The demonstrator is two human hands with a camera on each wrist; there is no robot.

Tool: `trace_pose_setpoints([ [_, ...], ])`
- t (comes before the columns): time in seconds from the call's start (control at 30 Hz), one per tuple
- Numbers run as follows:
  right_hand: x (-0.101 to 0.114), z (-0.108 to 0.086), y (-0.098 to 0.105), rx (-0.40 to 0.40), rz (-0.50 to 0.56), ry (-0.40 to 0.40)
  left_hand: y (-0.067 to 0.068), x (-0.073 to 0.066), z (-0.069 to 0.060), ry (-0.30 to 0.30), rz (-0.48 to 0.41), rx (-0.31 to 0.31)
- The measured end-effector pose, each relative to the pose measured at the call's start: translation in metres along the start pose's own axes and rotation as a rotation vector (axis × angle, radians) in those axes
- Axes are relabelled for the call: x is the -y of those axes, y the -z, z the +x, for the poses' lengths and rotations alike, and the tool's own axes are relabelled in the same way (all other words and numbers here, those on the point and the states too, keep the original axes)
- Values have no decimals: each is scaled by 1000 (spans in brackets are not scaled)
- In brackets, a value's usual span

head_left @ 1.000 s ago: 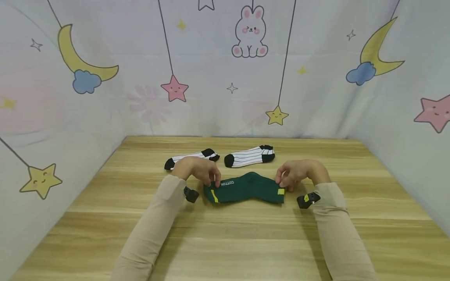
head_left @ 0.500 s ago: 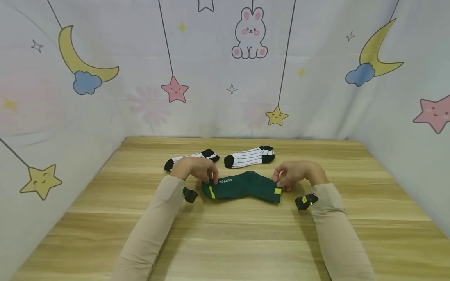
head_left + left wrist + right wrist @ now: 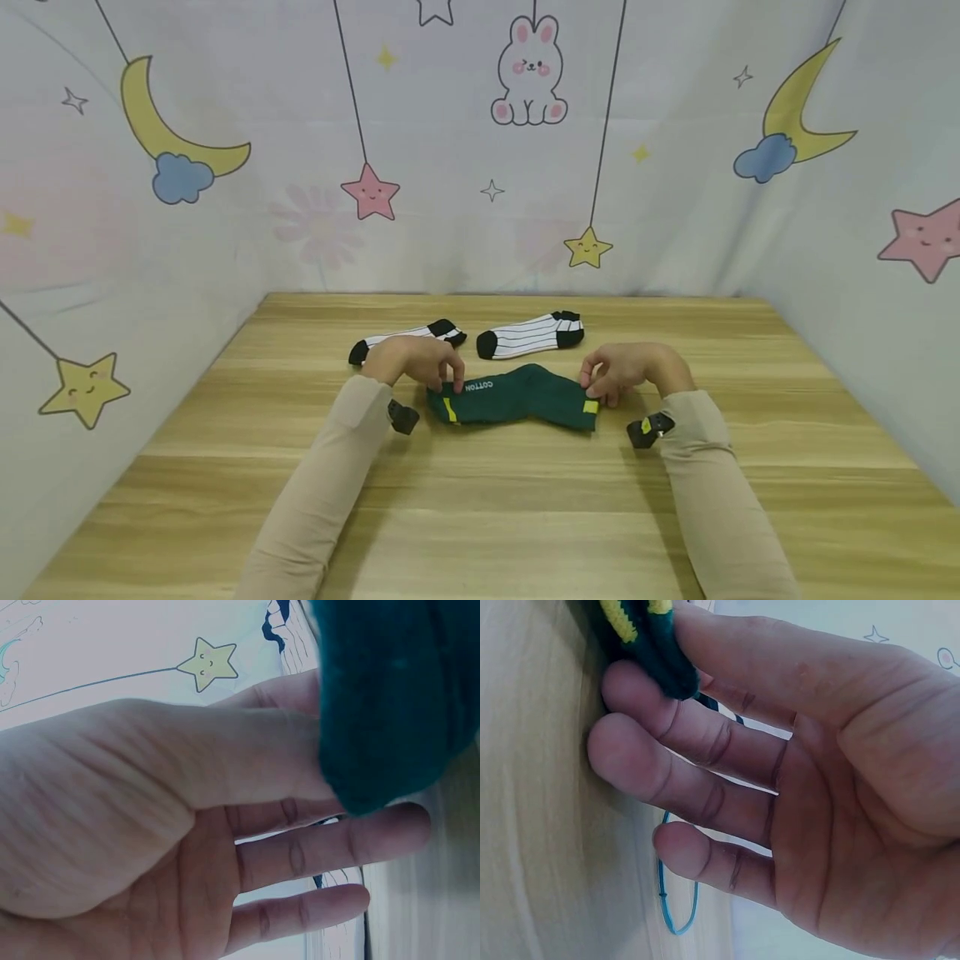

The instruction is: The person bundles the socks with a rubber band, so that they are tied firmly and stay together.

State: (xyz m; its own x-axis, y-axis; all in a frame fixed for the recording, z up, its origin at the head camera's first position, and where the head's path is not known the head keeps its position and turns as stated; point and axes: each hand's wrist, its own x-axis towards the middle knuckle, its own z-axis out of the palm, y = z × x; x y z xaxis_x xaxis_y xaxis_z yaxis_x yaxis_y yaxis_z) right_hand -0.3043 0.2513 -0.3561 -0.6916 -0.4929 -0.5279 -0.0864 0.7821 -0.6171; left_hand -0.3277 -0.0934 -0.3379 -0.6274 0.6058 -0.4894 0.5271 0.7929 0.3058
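A dark green sock (image 3: 517,397) with yellow patches and the word COTTON stretches sideways between my hands, low over the wooden table. My left hand (image 3: 426,360) pinches its toe end between thumb and forefinger; in the left wrist view the green cloth (image 3: 397,705) covers those fingertips, while the other fingers extend below. At the cuff, my right hand (image 3: 628,368) pinches the corner beside a yellow patch. The right wrist view has the folded cuff (image 3: 656,652) under the thumb, with the remaining fingers loosely bent beneath.
Behind the hands lie two white striped socks with black toes and heels, one at left (image 3: 408,335), partly behind my left hand, and one at right (image 3: 528,335). Printed cloth walls (image 3: 450,250) enclose the wooden table (image 3: 495,517) at the back and sides.
Both hands and the green sock have shifted slightly left and a little toward the back of the table. The pinch at each end stays the same, and the striped socks have not moved.
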Motion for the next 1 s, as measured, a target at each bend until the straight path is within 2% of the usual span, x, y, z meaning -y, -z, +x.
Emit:
trace_pose_setpoints([
  [0.2, 0, 1, 0, 7, 10, 3, -2, 2, 2, -10, -15, -3],
  [0.63, 0, 4, -1, -38, 1, 9, -2, 1, 1, -26, -7, -11],
  [1.0, -4, 8, -1, -128, -33, 54, -1, -2, 3, -67, 17, -50],
])
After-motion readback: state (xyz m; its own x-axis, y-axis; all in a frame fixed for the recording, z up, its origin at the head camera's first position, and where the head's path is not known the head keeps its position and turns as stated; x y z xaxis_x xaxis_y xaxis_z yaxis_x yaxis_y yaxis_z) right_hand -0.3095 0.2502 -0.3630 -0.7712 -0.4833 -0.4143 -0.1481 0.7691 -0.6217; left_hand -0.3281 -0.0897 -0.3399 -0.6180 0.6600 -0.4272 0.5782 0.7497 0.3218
